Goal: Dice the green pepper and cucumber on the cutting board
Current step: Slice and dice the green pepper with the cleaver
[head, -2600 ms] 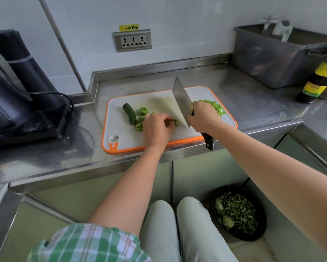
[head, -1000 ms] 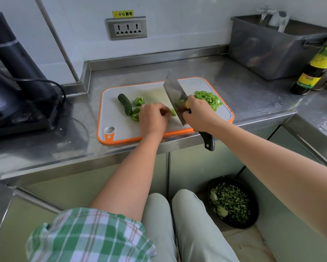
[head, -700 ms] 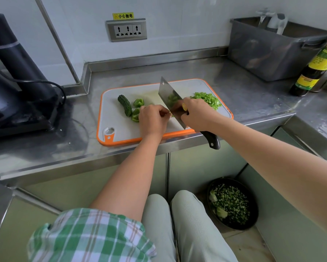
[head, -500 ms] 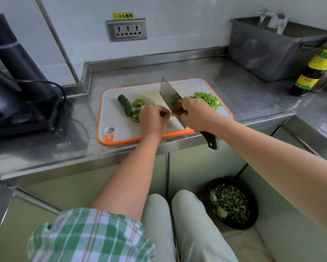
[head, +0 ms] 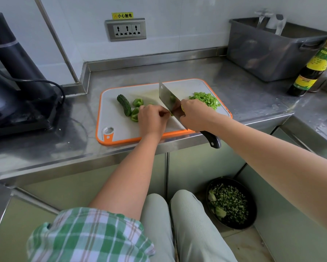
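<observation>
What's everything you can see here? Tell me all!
orange-rimmed white cutting board: one, white and orange, steel counter
dark green cucumber piece: one, dark green, board's left
green pepper chunks: two showing, green, beside cucumber
diced green pepper pile: one, light green, board's right
black-handled steel cleaver: one, silver, right hand
grey wall socket panel: one, grey, back wall
yellow warning label: one, yellow, above socket
grey plastic tub: one, grey, counter's back right
dark sauce bottle: one, brown, yellow-green label, far right
black appliance: one, black, far left
black bowl of chopped greens: one, black, floor
left hand: one, fingers curled on pepper sliver beside cleaver
right hand: one, grips cleaver
</observation>
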